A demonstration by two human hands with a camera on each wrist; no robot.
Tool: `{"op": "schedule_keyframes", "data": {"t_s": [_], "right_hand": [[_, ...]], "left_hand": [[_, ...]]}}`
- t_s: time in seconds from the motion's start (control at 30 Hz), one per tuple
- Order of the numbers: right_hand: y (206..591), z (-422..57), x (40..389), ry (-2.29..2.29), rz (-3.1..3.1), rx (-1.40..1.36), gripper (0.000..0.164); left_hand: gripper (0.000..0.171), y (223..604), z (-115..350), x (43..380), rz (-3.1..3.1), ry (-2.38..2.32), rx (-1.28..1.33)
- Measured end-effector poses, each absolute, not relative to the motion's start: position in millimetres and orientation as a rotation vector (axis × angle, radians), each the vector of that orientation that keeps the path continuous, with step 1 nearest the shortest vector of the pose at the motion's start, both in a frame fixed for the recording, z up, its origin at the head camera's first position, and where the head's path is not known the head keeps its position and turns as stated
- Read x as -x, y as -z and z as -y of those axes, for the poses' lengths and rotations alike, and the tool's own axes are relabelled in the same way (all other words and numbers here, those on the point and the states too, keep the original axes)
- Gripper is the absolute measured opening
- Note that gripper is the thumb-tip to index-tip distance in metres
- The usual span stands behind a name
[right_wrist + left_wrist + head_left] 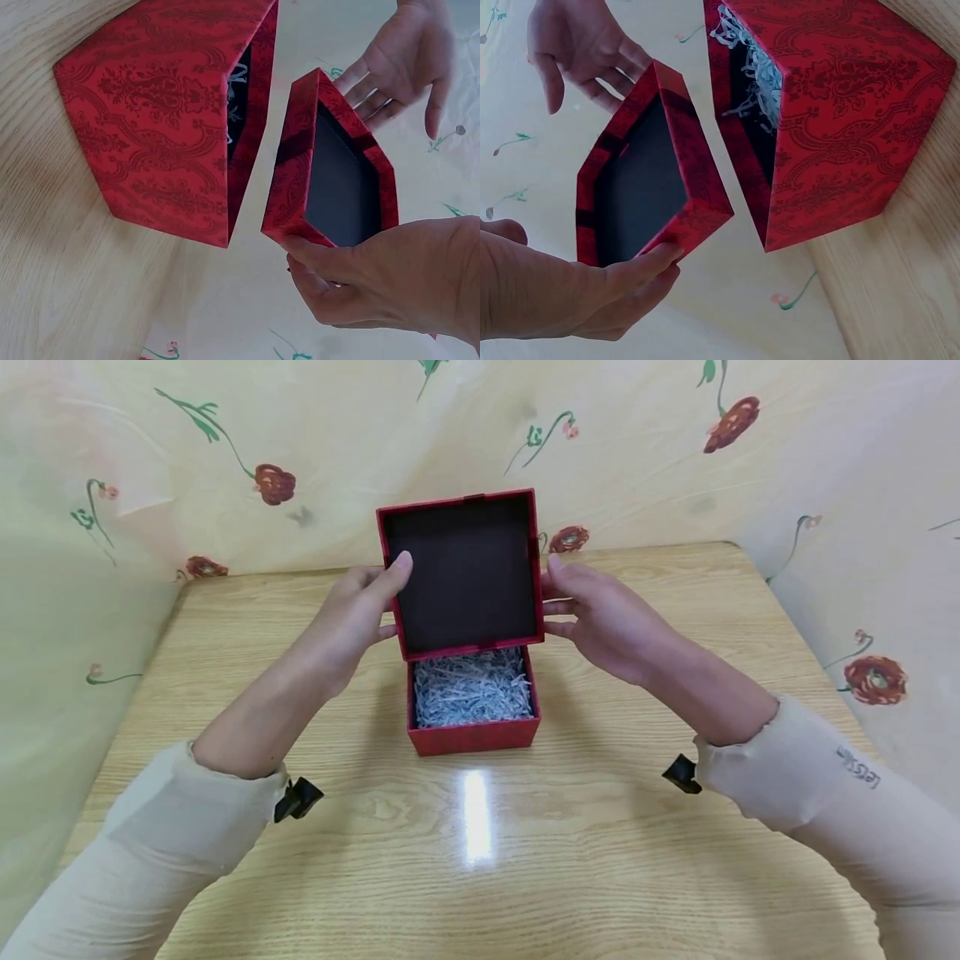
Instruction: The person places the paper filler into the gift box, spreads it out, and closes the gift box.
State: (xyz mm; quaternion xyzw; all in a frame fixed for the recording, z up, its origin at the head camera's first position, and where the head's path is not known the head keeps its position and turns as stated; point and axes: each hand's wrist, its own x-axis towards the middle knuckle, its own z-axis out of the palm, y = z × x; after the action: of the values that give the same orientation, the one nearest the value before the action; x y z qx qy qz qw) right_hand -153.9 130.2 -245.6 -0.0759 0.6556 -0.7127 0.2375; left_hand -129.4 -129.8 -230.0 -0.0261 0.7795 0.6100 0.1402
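The person's left hand and right hand hold a red lid between them, one at each side wall, lifted off and tilted so its dark inside faces the head camera. The left grip has the thumb over the lid's edge and the fingertips pressed on the side wall; the right grip has its fingers spread against the opposite wall, the thumb near the upper corner. Both grips are therefore set on the lid, not closed on themselves.

Below the lid, on the wooden worktop, stands the red box, open, with pale shredded paper filling it. From the head view the lid covers the rear part of the box, so the far rim and whatever lies under the paper cannot be seen.

The wrist views show what the head view does not: the box's side walls carry a darker red ornamental pattern, and a clear gap of air separates lid from box, so the two are apart, not touching. In the left wrist view the left hand's fingertips pinch the lid's lower corner; the palm is cut off by the frame. The right wrist view shows that hand only in part too.

A flowered cloth hangs behind and beside the worktop.
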Motion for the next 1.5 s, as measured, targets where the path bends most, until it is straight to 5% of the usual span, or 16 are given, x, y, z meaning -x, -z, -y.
{"op": "schedule_keyframes", "data": {"t_s": [0.27,1.07,1.5], "right_hand": [[246.6,-133.2,153.3,1.995,-1.806,0.233,0.056],[250.4,-141.6,154.7,2.103,-1.723,0.348,0.050],[255.2,-147.8,154.0,2.032,-1.764,0.453,0.049]], "left_hand": [[0.059,233.0,124.4,125.6,-2.354,-1.839,0.041],[0.065,243.4,126.8,119.7,-2.345,-2.046,-0.041],[0.050,253.9,131.0,118.0,-2.190,-2.200,-0.095]]}}
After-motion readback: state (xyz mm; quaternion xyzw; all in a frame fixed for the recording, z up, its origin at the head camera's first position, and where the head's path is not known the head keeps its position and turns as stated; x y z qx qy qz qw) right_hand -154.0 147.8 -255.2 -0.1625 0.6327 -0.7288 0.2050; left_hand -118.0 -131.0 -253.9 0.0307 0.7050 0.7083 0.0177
